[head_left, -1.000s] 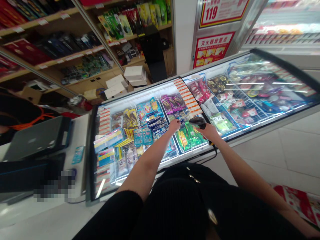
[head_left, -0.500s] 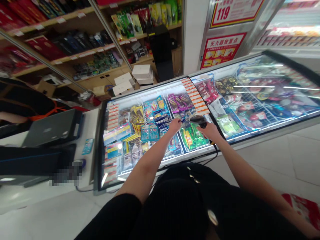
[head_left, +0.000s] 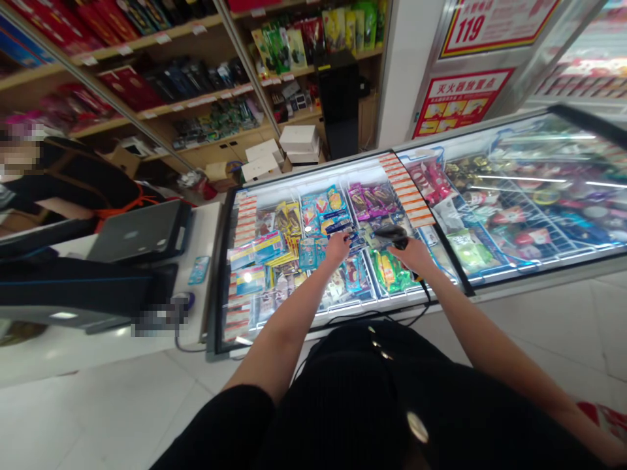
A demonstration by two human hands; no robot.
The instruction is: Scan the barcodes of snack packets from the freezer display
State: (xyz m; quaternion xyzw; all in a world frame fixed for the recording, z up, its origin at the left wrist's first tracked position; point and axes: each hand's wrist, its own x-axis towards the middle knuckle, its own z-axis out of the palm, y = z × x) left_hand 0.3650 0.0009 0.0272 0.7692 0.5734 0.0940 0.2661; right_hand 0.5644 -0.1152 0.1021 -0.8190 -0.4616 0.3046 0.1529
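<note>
My right hand [head_left: 414,254] is wrapped round the handle of a black handheld barcode scanner [head_left: 390,234], whose head points left. My left hand [head_left: 337,248], fingers closed, pinches dark blue wrapped ice cream packets [head_left: 356,241] just left of the scanner head. How many it holds I cannot tell. More dark blue packets [head_left: 337,222] lie behind that hand. Both hands are over a lit chest freezer [head_left: 343,171] with wire dividers. Purple packets [head_left: 371,201] lie beyond the scanner, green packets [head_left: 392,271] below it, and light blue packets [head_left: 313,212] to the left.
Left stands a counter [head_left: 208,228] with a closed laptop [head_left: 140,232] and a light blue packet [head_left: 198,269]. A person in dark clothes with an orange tie [head_left: 127,199] is behind it. A black cable [head_left: 425,307] runs along the freezer's front edge. Stocked shelves [head_left: 206,98] line the back.
The view has shifted left, so the scene sits further right. My left hand is still closed near the scanner, and fewer dark blue packets show beside it. The right hand keeps the scanner.
</note>
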